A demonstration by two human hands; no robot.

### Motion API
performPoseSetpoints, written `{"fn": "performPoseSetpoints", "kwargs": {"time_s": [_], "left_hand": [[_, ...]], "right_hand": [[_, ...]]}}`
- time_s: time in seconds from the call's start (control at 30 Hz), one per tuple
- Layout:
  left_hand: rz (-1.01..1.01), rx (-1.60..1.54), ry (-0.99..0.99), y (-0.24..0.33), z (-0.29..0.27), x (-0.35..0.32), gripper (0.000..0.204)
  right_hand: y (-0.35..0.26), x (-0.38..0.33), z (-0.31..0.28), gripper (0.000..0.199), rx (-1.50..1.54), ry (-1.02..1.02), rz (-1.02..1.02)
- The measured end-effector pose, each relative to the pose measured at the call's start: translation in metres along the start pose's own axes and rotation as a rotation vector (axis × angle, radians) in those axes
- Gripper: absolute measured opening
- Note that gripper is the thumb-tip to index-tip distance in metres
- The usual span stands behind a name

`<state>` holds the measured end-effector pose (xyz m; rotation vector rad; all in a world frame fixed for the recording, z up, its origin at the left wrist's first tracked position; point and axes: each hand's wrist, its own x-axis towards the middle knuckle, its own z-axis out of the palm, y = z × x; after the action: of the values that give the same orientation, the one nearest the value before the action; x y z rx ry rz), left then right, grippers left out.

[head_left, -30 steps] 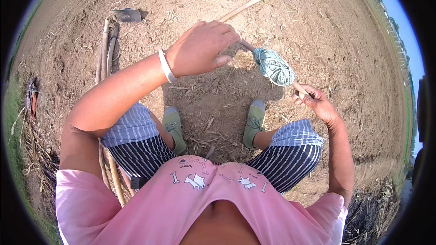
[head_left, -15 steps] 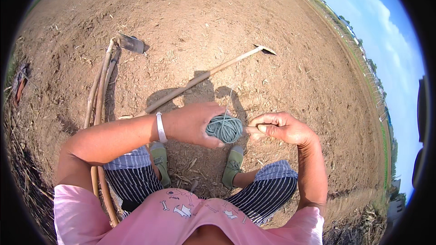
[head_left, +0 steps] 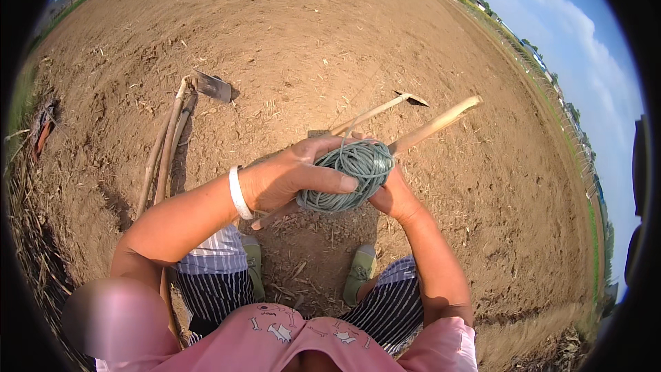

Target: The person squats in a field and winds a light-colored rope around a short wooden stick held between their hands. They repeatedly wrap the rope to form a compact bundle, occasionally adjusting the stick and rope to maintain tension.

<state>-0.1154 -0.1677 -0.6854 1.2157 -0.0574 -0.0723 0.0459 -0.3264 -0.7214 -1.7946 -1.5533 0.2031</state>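
above soil [head_left: 496, 193], the left hand [head_left: 288, 176] grips a cord ball [head_left: 365, 163] on a stick [head_left: 438, 125], the right hand [head_left: 397, 197] behind, its grip unclear.

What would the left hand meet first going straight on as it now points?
The left hand would likely first press into the ball of green cord it touches; depth beyond is unclear.

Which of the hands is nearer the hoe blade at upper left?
Left. The left hand, gripping the twine ball, is below and right of the hoe blade in the picture; the right hand, partly hidden by the ball, lies farther right.
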Motion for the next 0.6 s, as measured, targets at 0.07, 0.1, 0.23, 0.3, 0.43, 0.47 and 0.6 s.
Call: {"fn": "performPoseSetpoints", "kwargs": {"time_s": [0.07, 0.1, 0.23, 0.3, 0.43, 0.47, 0.6], "left_hand": [[0.015, -0.062, 0.015, 0.003, -0.005, 0.002, 0.08], [0.016, -0.058, 0.014, 0.002, -0.004, 0.005, 0.081], [-0.06, 0.086, -0.017, -0.013, -0.004, 0.012, 0.09], [-0.039, 0.402, -0.054, -0.019, -0.004, 0.016, 0.089], [-0.014, 0.43, -0.137, -0.035, -0.003, 0.017, 0.089], [-0.021, 0.442, -0.149, -0.037, -0.002, 0.017, 0.089], [-0.055, 0.513, -0.196, -0.045, -0.01, 0.018, 0.092]], "right_hand": [[0.018, 0.003, -0.004, 0.051, -0.109, 0.152, 0.061], [0.027, 0.007, -0.004, 0.055, -0.157, 0.216, 0.093], [0.028, 0.011, 0.002, 0.065, -0.27, 0.37, -0.033], [0.03, 0.009, 0.006, 0.056, -0.375, 0.277, -0.082], [0.043, 0.01, 0.014, 0.04, -0.329, 0.085, -0.167], [0.046, 0.008, 0.015, 0.041, -0.235, 0.012, -0.07], [0.054, -0.002, 0.011, 0.033, 0.173, -0.08, 0.218]]}}
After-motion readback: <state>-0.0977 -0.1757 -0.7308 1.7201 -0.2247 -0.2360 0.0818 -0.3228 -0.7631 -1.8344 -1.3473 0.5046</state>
